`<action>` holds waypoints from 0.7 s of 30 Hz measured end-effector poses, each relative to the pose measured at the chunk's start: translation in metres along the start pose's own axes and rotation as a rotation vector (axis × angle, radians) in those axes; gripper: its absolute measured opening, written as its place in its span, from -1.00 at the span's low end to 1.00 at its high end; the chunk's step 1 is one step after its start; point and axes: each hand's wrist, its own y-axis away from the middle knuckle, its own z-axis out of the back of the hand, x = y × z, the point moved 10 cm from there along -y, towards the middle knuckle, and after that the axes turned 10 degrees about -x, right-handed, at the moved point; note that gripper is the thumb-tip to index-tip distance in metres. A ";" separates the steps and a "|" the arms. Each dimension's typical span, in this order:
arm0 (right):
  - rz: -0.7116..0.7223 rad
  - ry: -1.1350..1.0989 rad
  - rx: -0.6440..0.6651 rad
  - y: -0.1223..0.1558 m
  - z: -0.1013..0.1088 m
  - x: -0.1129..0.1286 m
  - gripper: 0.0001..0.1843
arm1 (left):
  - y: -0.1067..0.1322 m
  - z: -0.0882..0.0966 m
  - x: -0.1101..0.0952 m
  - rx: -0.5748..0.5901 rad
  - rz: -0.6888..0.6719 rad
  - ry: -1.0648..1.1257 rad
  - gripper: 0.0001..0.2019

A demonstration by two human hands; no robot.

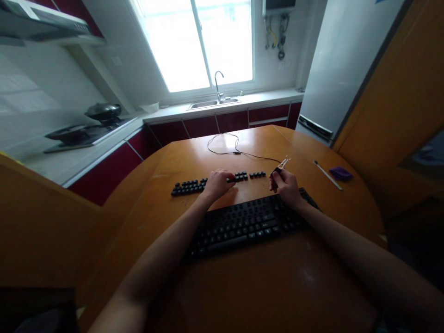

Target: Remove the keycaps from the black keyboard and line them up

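A black keyboard (239, 222) lies before me on the wooden table, its upper rows showing bare switches without caps. Beyond it, loose black keycaps (189, 187) stand in rows on the tabletop. My left hand (219, 182) is among these rows, its fingertips closed on a keycap (231, 179) that they partly hide. Above the keyboard's upper right part, my right hand (285, 185) grips a wire keycap puller (284, 163) by its dark handle, wire ends pointing away from me. Another small group of keycaps (257, 175) sits between the hands.
The keyboard's cable (239, 152) loops across the far tabletop (187, 155). To the right lie a thin brush-like stick (328, 175) and a folded purple cloth (340, 174). A counter with a sink (208, 104), a stove with pans (71, 133) and a fridge (342, 69) surround the table.
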 end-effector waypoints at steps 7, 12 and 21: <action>-0.007 -0.001 -0.005 0.000 0.001 0.000 -0.55 | 0.010 -0.014 -0.003 0.045 0.002 -0.091 -0.90; -0.009 0.010 0.004 0.000 0.000 0.001 -0.54 | 0.010 -0.014 0.005 0.005 -0.003 -0.112 -0.89; -0.007 0.005 -0.002 -0.001 0.001 0.003 -0.53 | 0.011 -0.014 0.014 -0.047 0.041 -0.063 -0.89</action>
